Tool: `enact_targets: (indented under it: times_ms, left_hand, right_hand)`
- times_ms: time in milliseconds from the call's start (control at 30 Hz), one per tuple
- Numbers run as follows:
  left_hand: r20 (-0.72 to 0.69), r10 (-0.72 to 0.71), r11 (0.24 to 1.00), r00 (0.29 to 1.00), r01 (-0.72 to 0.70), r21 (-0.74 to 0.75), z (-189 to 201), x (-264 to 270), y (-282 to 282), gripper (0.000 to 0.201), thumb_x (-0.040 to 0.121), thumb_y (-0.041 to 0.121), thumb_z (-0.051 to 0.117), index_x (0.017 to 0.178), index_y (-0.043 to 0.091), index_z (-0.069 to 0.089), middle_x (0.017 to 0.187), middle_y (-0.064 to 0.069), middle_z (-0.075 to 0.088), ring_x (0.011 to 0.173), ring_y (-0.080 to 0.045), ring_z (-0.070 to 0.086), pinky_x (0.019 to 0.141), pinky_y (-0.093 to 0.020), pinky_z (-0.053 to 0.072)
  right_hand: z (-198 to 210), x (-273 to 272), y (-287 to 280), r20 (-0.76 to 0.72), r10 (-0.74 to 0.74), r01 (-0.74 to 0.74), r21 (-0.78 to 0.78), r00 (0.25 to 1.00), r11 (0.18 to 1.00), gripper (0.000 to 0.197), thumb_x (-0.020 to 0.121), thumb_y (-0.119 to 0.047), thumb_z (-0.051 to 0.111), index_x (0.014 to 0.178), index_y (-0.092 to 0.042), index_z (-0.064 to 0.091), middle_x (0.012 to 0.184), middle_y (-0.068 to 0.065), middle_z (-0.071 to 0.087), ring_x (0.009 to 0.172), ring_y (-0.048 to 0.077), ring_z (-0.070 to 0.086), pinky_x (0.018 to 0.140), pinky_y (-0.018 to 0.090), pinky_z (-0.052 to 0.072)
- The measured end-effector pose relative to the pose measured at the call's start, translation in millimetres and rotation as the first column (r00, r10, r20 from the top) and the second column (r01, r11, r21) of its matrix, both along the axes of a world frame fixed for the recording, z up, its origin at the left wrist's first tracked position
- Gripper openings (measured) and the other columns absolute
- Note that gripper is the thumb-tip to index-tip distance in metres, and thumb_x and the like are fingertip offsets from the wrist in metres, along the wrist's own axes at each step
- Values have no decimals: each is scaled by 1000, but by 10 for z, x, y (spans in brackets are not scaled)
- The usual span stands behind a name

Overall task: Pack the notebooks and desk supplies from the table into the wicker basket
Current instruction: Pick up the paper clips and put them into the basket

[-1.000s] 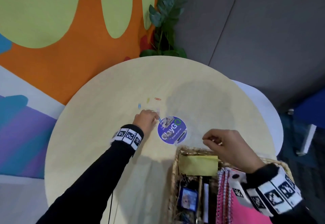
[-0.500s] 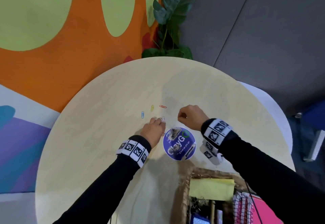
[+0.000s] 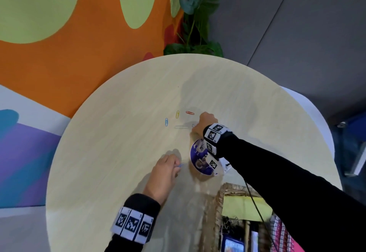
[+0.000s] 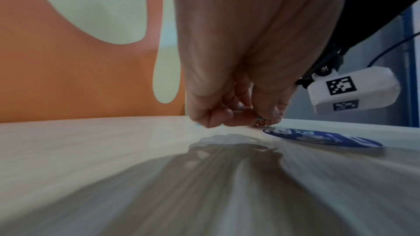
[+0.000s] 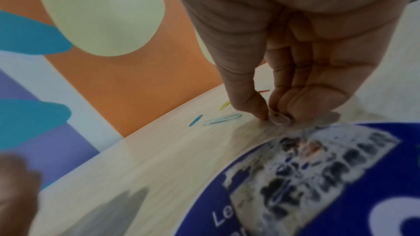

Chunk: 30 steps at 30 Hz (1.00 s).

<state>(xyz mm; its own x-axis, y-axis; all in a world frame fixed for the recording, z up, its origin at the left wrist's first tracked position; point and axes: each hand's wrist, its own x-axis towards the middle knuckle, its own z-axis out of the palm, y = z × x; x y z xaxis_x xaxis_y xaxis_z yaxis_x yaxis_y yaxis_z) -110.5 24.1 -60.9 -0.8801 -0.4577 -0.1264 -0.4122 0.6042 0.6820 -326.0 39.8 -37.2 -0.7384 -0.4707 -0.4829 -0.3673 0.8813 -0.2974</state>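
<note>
Several paper clips lie on the round table (image 3: 118,152): blue (image 3: 166,122), yellow (image 3: 177,114), red (image 3: 190,112) and a pale one (image 3: 181,127). My right hand (image 3: 195,128) is down on the table just right of them. In the right wrist view its thumb and fingers (image 5: 276,119) pinch a small pale clip against the wood. My left hand (image 3: 178,167) is nearer to me, left of the blue round sticker (image 3: 198,158), and pinches a blue paper clip (image 3: 180,165). The wicker basket (image 3: 218,202) stands at the near right.
The basket holds a yellow pad (image 3: 243,208), a pink spiral notebook (image 3: 281,236) and dark small items. A potted plant (image 3: 198,14) stands behind the table against the orange wall. A white surface (image 3: 316,117) lies beyond the table's right edge.
My right hand came from the basket to the clips and set its fingers down on a pale one. My left hand drew back toward me with a blue clip.
</note>
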Motion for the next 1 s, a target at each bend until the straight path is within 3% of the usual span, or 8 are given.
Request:
enact_targets:
  times_ms: [133, 233, 333, 467, 567, 733, 867, 1000]
  left_hand:
    - [-23, 66, 996, 998, -64, 61, 25, 188, 152, 7, 90, 8, 55, 86, 10, 61, 82, 1, 51, 71, -10, 46, 67, -8, 34]
    - [10, 63, 995, 998, -64, 73, 90, 252, 256, 8, 89, 9, 56, 85, 11, 63, 83, 2, 51, 68, -3, 45, 62, -11, 34]
    - [-14, 56, 997, 998, -55, 47, 186, 292, 329, 7, 85, 7, 60, 82, 10, 65, 80, -2, 56, 71, -18, 55, 62, -20, 34]
    - [-56, 64, 998, 996, -62, 33, 345, 306, 422, 3, 82, 7, 65, 82, 7, 68, 82, -13, 67, 74, -28, 63, 70, -24, 39]
    - [-95, 41, 999, 995, -40, 6, 485, 298, 501, 8, 80, 2, 67, 85, 8, 70, 84, -10, 71, 73, -22, 63, 68, -13, 37]
    - [-192, 42, 994, 980, -21, 109, 792, 366, 679, 19, 81, 0, 65, 93, 15, 63, 74, 9, 62, 68, 5, 57, 68, -8, 44]
    - [-248, -35, 998, 968, 46, 39, 1043, 524, 834, 14, 80, 0, 68, 83, 13, 68, 64, 26, 56, 65, 16, 54, 61, 2, 37]
    - [-219, -175, 984, 960, 174, -27, 1196, 761, 1012, 15, 79, 3, 70, 82, 18, 72, 72, 21, 57, 67, 17, 52, 63, 2, 36]
  right_hand:
    - [2, -22, 35, 3, 13, -13, 4, 1000, 1000, 38, 80, -23, 69, 109, 0, 60, 115, 17, 66, 105, 33, 65, 82, 31, 53]
    - [127, -36, 113, 12, 84, -84, -10, 996, 996, 43, 76, -31, 71, 109, -3, 61, 114, 16, 67, 102, 33, 66, 82, 32, 52]
    - [541, 52, 332, -37, 212, -213, -27, 977, 977, 30, 76, -22, 72, 99, -3, 68, 106, 15, 71, 99, 31, 66, 79, 30, 52]
    - [1200, 520, 1044, -101, 379, -392, -182, 920, 902, 14, 76, -9, 63, 88, -9, 70, 81, 3, 65, 80, 22, 60, 68, 25, 39]
    - [1382, 1041, 1749, -29, 503, -499, -186, 864, 846, 8, 76, -15, 65, 82, -16, 70, 74, -1, 68, 67, 15, 55, 67, 28, 45]
    - [935, 1752, 2455, 211, 650, -672, 52, 730, 739, 13, 82, -9, 55, 85, -8, 67, 87, 14, 71, 83, 31, 65, 65, 35, 49]
    - [601, 2019, 2577, 198, 714, -740, 231, 672, 632, 21, 88, 1, 47, 102, 3, 62, 104, 22, 64, 91, 37, 65, 69, 41, 50]
    - [484, 2087, 2549, 143, 701, -708, 282, 699, 648, 22, 90, 3, 45, 106, 2, 60, 107, 20, 64, 93, 36, 65, 65, 38, 45]
